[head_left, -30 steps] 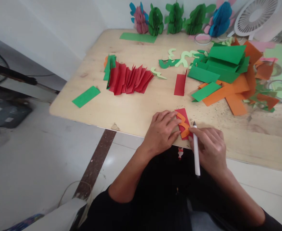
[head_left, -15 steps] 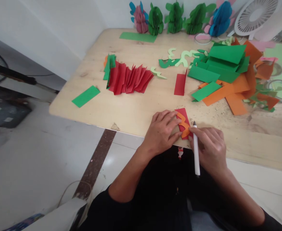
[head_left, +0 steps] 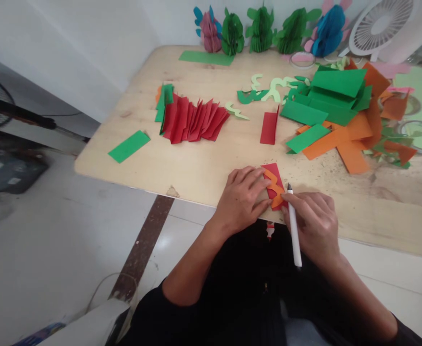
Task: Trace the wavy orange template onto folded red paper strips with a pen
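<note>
Near the table's front edge lies a small folded red paper (head_left: pixel 274 170), with an orange wavy cut-out (head_left: pixel 276 188) on top of it. My left hand (head_left: pixel 242 197) rests from the left with its fingers spread, the fingertips on the edges of the orange and red papers. My right hand (head_left: pixel 314 221) is closed around a white pen (head_left: pixel 294 235), whose dark tip points away from me, clear of the paper. Its fingertips touch the right side of the papers.
Folded red papers (head_left: pixel 194 120) stand in a row at the left. Green sheets (head_left: pixel 337 84) and orange sheets (head_left: pixel 353 156) are heaped at the right. Paper figures (head_left: pixel 261 31) and a white fan (head_left: pixel 382 24) line the back. A folded red piece (head_left: pixel 268 127) sits mid-table.
The white pen has tilted slightly in my right hand, its tip a little left and its lower end a little right. My left hand keeps its place on the papers.
</note>
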`<control>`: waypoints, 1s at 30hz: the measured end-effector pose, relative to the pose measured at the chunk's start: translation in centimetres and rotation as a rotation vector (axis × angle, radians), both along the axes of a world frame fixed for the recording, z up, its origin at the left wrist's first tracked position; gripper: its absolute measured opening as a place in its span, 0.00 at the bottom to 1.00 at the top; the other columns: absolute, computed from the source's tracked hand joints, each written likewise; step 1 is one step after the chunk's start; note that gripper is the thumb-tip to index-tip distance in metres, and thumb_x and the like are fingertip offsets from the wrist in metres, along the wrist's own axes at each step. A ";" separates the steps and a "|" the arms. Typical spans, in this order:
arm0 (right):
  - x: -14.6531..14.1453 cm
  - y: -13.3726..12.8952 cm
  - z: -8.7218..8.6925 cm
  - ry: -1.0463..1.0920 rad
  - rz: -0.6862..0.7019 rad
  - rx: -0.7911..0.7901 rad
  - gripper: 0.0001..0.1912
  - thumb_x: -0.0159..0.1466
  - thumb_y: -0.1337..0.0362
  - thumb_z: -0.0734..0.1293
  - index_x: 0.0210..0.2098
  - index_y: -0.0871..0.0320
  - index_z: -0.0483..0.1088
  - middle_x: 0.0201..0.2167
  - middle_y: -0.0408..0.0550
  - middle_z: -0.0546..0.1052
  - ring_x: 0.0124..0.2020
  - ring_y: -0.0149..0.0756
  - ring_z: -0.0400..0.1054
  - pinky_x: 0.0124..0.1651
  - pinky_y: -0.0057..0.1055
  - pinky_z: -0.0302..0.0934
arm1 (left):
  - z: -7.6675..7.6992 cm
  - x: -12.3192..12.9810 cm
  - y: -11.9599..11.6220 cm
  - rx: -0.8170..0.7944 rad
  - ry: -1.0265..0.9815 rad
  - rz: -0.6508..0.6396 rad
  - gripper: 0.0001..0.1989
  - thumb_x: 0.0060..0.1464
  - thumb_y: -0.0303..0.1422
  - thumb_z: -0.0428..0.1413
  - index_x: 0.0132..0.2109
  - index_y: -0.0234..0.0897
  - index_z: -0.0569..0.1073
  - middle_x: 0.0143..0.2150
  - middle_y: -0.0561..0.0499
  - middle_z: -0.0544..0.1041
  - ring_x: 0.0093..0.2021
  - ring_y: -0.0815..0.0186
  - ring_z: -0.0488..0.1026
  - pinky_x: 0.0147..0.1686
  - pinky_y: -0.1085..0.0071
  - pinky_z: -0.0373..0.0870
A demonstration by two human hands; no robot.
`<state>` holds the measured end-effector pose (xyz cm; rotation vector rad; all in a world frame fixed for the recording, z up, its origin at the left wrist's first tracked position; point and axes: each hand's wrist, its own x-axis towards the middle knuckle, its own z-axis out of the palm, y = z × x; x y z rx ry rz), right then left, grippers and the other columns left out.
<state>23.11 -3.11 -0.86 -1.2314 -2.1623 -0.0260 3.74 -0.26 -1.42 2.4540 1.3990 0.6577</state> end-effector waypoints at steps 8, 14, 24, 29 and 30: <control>-0.1 0.1 0.0 -0.027 -0.002 0.013 0.10 0.64 0.73 0.64 0.44 0.59 0.70 0.32 0.47 0.78 0.35 0.37 0.70 0.43 0.37 0.58 | 0.1 0.0 0.0 -0.021 -0.021 -0.001 0.16 0.60 0.40 0.54 0.52 0.37 0.72 0.61 0.44 0.69 0.62 0.52 0.61 0.62 0.54 0.56; 0.0 -0.1 0.0 -0.026 0.005 0.020 0.10 0.65 0.73 0.64 0.45 0.59 0.70 0.32 0.47 0.79 0.36 0.37 0.69 0.44 0.37 0.57 | 0.2 0.0 0.0 -0.037 -0.028 0.004 0.16 0.60 0.40 0.54 0.52 0.39 0.72 0.61 0.44 0.69 0.62 0.53 0.61 0.61 0.53 0.57; -0.2 0.0 -0.1 -0.006 0.006 0.029 0.11 0.64 0.74 0.64 0.45 0.59 0.71 0.32 0.48 0.78 0.36 0.38 0.69 0.43 0.37 0.56 | 0.1 0.0 0.0 0.004 -0.027 -0.004 0.16 0.61 0.40 0.53 0.52 0.38 0.73 0.60 0.44 0.71 0.61 0.53 0.62 0.61 0.52 0.59; -0.1 -0.1 -0.1 -0.002 0.004 0.016 0.11 0.64 0.74 0.63 0.45 0.59 0.71 0.32 0.47 0.78 0.37 0.38 0.69 0.44 0.37 0.56 | -0.1 0.0 0.0 0.016 -0.051 0.005 0.15 0.60 0.41 0.54 0.49 0.38 0.73 0.60 0.44 0.71 0.61 0.54 0.63 0.61 0.53 0.58; -0.1 -0.1 -0.1 -0.001 0.003 0.013 0.11 0.64 0.75 0.63 0.44 0.59 0.71 0.32 0.47 0.78 0.37 0.38 0.69 0.45 0.37 0.56 | -0.1 0.0 0.0 0.017 -0.054 0.005 0.14 0.60 0.41 0.55 0.48 0.37 0.73 0.60 0.44 0.71 0.61 0.53 0.63 0.61 0.53 0.58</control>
